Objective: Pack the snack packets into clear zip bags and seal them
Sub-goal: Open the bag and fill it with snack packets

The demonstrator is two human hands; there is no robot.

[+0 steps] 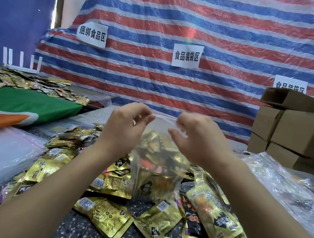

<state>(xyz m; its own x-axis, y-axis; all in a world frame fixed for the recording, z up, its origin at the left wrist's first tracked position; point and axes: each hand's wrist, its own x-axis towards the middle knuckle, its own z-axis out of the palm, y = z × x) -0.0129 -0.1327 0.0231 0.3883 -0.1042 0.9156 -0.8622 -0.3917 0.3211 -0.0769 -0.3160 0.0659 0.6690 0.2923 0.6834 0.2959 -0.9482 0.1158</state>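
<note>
L hand (125,123) & R hand (195,138) each pinch top edge of filled zip bag (157,158), grip clamped, above snack packets (103,213) on surface (81,234).

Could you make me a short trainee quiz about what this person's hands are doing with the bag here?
1. True or false: both hands pinch the top edge of the clear zip bag.
2. Which is inside the bag? A) gold snack packets B) cardboard boxes C) paper signs
3. Fill in: loose snack packets lie on the ______ beneath the bag.

Key
1. True: the left hand and right hand hold the top edge at either end.
2. A.
3. Speckled table.
</note>
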